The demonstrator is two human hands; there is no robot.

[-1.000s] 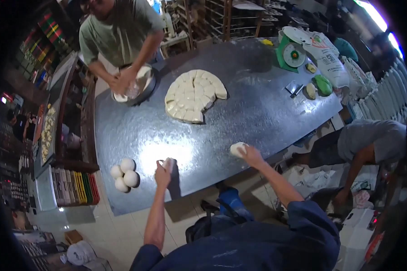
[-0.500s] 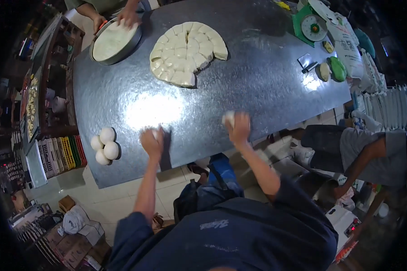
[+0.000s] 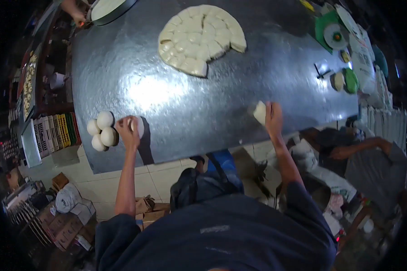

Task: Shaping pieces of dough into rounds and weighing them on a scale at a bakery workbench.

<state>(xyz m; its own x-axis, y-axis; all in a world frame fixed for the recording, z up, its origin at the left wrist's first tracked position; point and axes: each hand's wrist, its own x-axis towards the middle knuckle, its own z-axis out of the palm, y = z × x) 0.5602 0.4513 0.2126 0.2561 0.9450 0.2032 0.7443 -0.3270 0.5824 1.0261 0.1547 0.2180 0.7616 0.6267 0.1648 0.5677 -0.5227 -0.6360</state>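
Observation:
My left hand (image 3: 128,131) is cupped over a white dough ball (image 3: 138,126) on the grey metal table (image 3: 176,104), right beside three finished dough balls (image 3: 101,130) near the table's left front corner. My right hand (image 3: 273,118) presses on another piece of dough (image 3: 259,112) near the table's front edge. Farther back lies a large round slab of dough cut into several portions (image 3: 199,38), with a wedge missing on its right side.
Another person's hand (image 3: 72,9) works at a round pan (image 3: 108,8) at the far left. A green scale (image 3: 332,34) and small items stand at the right. A crouching person (image 3: 371,162) is beside the table. Cardboard boxes (image 3: 147,207) lie on the floor.
The view has dropped closer over the table. My left hand has moved left with its dough, up to the three balls. My right hand still works its piece near the front edge.

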